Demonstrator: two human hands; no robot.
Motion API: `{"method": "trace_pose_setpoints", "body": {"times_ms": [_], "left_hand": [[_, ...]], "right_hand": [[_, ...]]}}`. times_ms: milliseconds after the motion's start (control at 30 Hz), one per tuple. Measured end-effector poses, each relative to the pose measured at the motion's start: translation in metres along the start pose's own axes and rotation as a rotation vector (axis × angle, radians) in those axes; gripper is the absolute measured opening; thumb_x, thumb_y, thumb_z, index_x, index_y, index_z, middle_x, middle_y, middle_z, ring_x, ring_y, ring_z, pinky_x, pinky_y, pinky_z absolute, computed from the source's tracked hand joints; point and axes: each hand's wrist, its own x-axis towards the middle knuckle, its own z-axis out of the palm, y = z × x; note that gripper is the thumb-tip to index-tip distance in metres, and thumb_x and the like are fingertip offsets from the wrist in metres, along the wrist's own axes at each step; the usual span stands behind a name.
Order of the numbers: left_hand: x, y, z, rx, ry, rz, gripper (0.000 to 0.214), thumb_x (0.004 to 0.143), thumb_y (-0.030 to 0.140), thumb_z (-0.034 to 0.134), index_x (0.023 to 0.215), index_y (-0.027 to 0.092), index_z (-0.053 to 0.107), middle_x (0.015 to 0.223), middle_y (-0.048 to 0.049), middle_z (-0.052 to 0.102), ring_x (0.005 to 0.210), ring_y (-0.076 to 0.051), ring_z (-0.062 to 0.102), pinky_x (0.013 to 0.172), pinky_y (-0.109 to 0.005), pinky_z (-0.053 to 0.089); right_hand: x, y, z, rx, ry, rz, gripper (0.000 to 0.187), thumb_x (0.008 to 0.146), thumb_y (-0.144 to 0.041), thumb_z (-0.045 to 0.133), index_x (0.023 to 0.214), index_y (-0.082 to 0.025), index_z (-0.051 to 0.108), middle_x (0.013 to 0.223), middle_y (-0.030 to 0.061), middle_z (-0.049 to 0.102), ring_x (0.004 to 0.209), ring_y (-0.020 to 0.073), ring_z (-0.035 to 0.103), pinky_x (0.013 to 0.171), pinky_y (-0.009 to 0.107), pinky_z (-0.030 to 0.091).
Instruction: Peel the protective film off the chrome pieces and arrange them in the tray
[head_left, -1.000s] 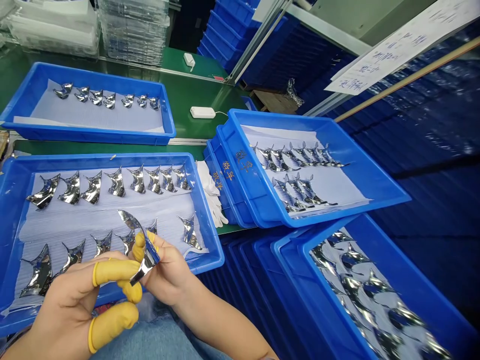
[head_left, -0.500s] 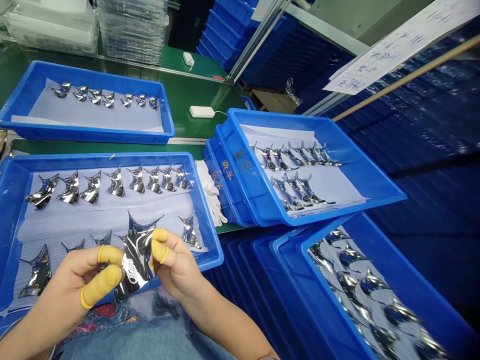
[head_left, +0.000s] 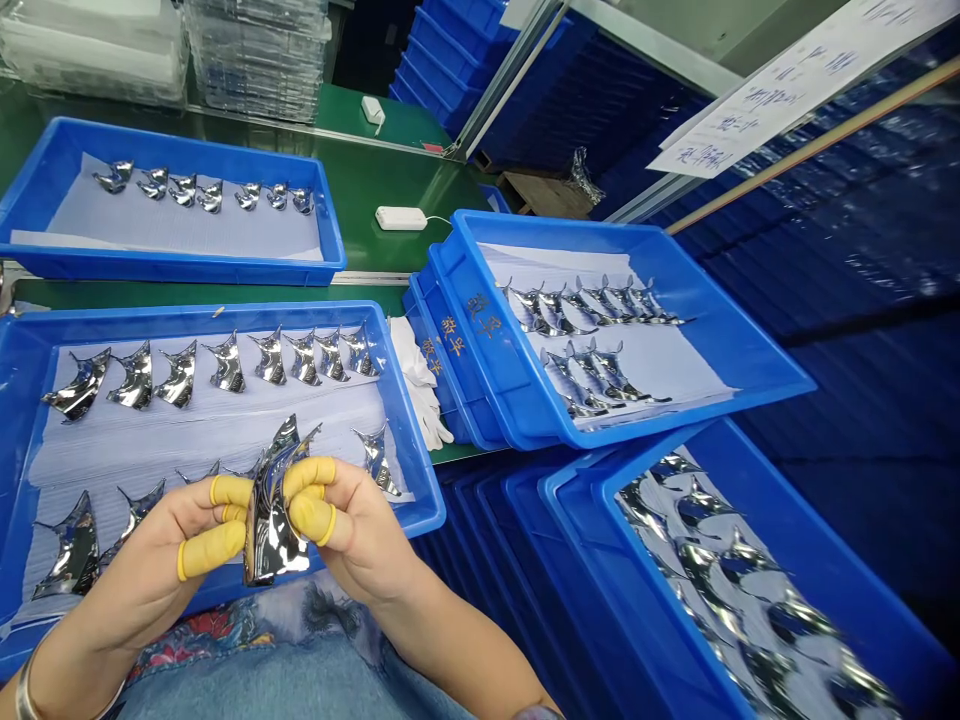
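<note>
- Head view, lower left – the left hand (head_left: 161,545) is closed in a pinch on the left edge of a shiny metal piece (head_left: 268,510). Yellow rubber covers sit on its thumb and fingertips (head_left: 214,550), and a bracelet (head_left: 26,690) circles the wrist.
- The metal piece stands roughly upright between the two hands, its pointed tips up. It is over the person's lap and overlaps the front edge of the near tray (head_left: 187,313).
- The right hand (head_left: 352,530) clasps the piece's right edge with thumb and forefinger, both in yellow covers.
- The near tray is blue and lined with white paper. Two rows of similar pieces (head_left: 225,365) lie on the paper.
- Behind it, on the green belt, a far tray (head_left: 187,268) holds one short row of pieces (head_left: 202,193).
- A white glove (head_left: 420,385) lies between the near tray and the stacked trays (head_left: 720,300).
- The top stacked tray sits tilted, with two short rows of pieces (head_left: 592,305) on paper.
- At lower right, another blue tray (head_left: 577,510) holds a loose heap of pieces (head_left: 735,590) – overlapping, in no order.
</note>
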Motion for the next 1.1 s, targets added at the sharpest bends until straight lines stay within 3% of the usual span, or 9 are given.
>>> {"method": "trace_pose_setpoints", "body": {"times_ms": [233,367,467,533,633,767,967,1033,1100], "left_hand": [[-0.002,0.005,-0.007,0.270,-0.052,0.122,0.021,0.080,0.038,0.080,0.097,0.025,0.081,0.076,-0.0036,0.077,0.069,-0.019,0.069,0.069,-0.029,0.059],[-0.013,0.005,-0.006,0.561,0.096,0.430,0.022,0.079,0.021,0.078,0.097,0.034,0.079,0.074,0.0028,0.075,0.068,-0.018,0.069,0.066,-0.027,0.057],[-0.019,0.008,-0.003,0.831,0.029,0.674,0.042,0.076,0.008,0.075,0.104,0.039,0.075,0.077,0.0050,0.075,0.070,-0.017,0.068,0.070,-0.028,0.056],[-0.022,0.013,0.000,0.930,-0.034,0.731,0.047,0.076,0.004,0.072,0.108,0.039,0.072,0.080,0.0045,0.074,0.071,-0.018,0.067,0.073,-0.029,0.055],[-0.026,0.017,0.003,0.963,-0.101,0.704,0.045,0.079,0.002,0.069,0.108,0.037,0.071,0.078,0.0036,0.073,0.072,-0.018,0.067,0.072,-0.029,0.055],[-0.030,0.011,0.000,0.893,-0.010,0.662,0.046,0.077,0.006,0.073,0.108,0.040,0.072,0.082,0.0046,0.074,0.074,-0.018,0.069,0.074,-0.028,0.057],[-0.018,-0.014,-0.014,0.565,0.114,0.349,0.020,0.081,0.033,0.077,0.101,0.027,0.077,0.078,-0.0008,0.077,0.064,-0.019,0.071,0.065,-0.028,0.061],[-0.010,-0.019,-0.020,0.600,0.164,0.286,0.028,0.081,0.039,0.076,0.105,0.024,0.075,0.086,-0.0034,0.078,0.076,-0.022,0.074,0.074,-0.029,0.061],[-0.003,-0.021,-0.028,0.737,0.201,0.279,0.040,0.083,0.043,0.074,0.118,0.025,0.069,0.099,-0.0056,0.079,0.092,-0.024,0.073,0.087,-0.033,0.058]], "right_hand": [[0.003,-0.002,-0.007,-0.109,-0.042,-0.123,0.035,0.066,-0.047,0.088,0.072,-0.019,0.068,0.063,-0.0047,0.059,0.054,0.0079,0.050,0.058,0.023,0.046],[0.005,-0.003,-0.018,-0.254,-0.101,-0.181,0.033,0.075,-0.051,0.080,0.075,-0.021,0.066,0.069,-0.0034,0.059,0.057,0.0101,0.053,0.059,0.026,0.049],[0.005,-0.005,-0.023,-0.402,-0.113,-0.253,0.032,0.080,-0.051,0.077,0.076,-0.020,0.068,0.078,0.0002,0.062,0.075,0.0141,0.060,0.075,0.030,0.052],[0.005,-0.007,-0.023,-0.455,-0.122,-0.268,0.031,0.081,-0.051,0.076,0.080,-0.021,0.070,0.082,0.0021,0.064,0.085,0.0166,0.061,0.081,0.032,0.051],[0.005,-0.007,-0.022,-0.447,-0.145,-0.219,0.036,0.079,-0.056,0.075,0.082,-0.021,0.071,0.085,0.0035,0.066,0.084,0.0176,0.062,0.080,0.033,0.052],[0.004,-0.004,-0.024,-0.423,-0.149,-0.187,0.039,0.077,-0.060,0.075,0.077,-0.021,0.067,0.078,0.0017,0.064,0.071,0.0150,0.060,0.071,0.031,0.052],[0.004,0.005,-0.026,-0.365,-0.156,-0.175,0.046,0.073,-0.066,0.074,0.072,-0.020,0.066,0.065,-0.0011,0.060,0.055,0.0108,0.052,0.055,0.025,0.048],[0.006,0.004,-0.031,-0.475,-0.099,-0.148,0.045,0.075,-0.063,0.072,0.074,-0.018,0.068,0.068,0.0014,0.065,0.058,0.0113,0.056,0.058,0.026,0.050],[0.010,0.000,-0.040,-0.749,0.046,-0.082,0.037,0.080,-0.053,0.069,0.080,-0.016,0.072,0.073,0.0041,0.071,0.061,0.0129,0.061,0.061,0.027,0.053]]}}
